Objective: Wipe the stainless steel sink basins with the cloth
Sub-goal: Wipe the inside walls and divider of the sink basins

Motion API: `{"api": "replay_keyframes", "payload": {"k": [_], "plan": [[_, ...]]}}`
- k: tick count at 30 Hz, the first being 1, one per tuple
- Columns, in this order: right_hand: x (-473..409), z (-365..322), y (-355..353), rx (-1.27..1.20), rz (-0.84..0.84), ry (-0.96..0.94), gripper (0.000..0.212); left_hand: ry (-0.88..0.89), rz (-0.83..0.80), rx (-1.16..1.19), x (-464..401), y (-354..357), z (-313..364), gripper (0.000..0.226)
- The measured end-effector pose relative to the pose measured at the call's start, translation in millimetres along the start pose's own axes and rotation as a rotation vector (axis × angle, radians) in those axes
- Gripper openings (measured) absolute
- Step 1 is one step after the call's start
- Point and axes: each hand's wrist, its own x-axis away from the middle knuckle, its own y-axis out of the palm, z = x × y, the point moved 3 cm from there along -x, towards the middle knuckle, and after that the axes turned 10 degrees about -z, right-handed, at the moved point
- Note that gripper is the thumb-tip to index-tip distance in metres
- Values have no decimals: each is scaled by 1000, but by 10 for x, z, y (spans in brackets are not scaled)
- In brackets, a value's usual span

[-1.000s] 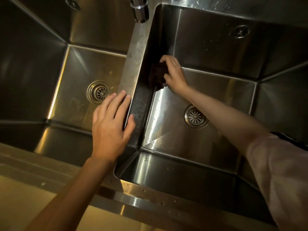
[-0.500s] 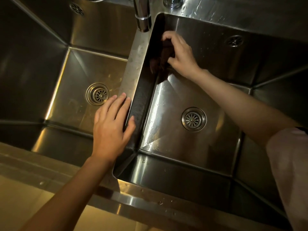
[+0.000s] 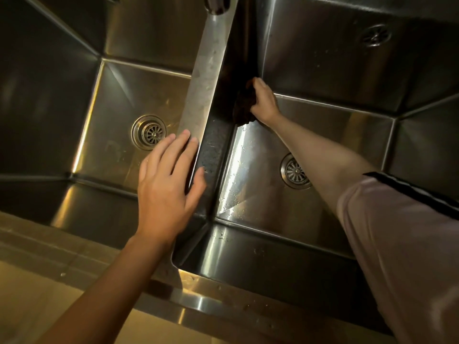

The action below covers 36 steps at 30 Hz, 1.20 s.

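- Fingers of the right hand are curling round a dark cloth, bunching it and pressing it against the divider-side wall of the right basin, low down near the far corner; most of the fingertips are hiding behind the cloth.
- Cloth is reading dark brown; its upper edge is merging with the shadowed wall, so its full outline is hard to make out.
- Left hand is lying flat, fingers straight and slightly spread, resting on the divider between the basins, thumb hanging over the right-hand side, holding nothing.
- Left basin is showing a round drain strainer, partly overlapped by the left fingertips.
- Right basin is showing water droplets on its floor; its drain is partly covered by the right forearm.
- Overflow fitting is sitting on the back wall of the right basin.
- Faucet spout is being cut off at the top edge, only its tip showing above the divider.
- Pale sleeve is filling the lower right, blocking the near right corner of the sink.
- Worktop edge is running along the bottom left, dim and yellowish.
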Motion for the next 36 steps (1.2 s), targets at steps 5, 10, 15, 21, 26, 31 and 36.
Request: {"api": "replay_keyframes", "payload": {"k": [5, 10, 15, 21, 26, 31, 36], "plan": [[123, -144, -154, -83, 101, -67, 44, -8, -3, 11, 5, -2, 13, 44], [398, -607, -630, -187, 218, -287, 42, -8, -2, 9, 5, -5, 6, 44], [717, -1088, -1122, -236, 382, -526, 38, -16, -19, 12, -2, -15, 17, 45], [881, -1140, -1017, -152, 415, -661, 40, -8, -11, 14, -1, -17, 26, 46], [877, -738, -359, -62, 159, -530, 47, -4, -7, 22, 0, -17, 34, 46], [827, -312, 219, 10, -68, -323, 49, -2, -1, 26, -2, -10, 23, 45], [730, -150, 405, 39, -147, -229, 47, 4, 6, 30, -11, -2, 7, 43]]}}
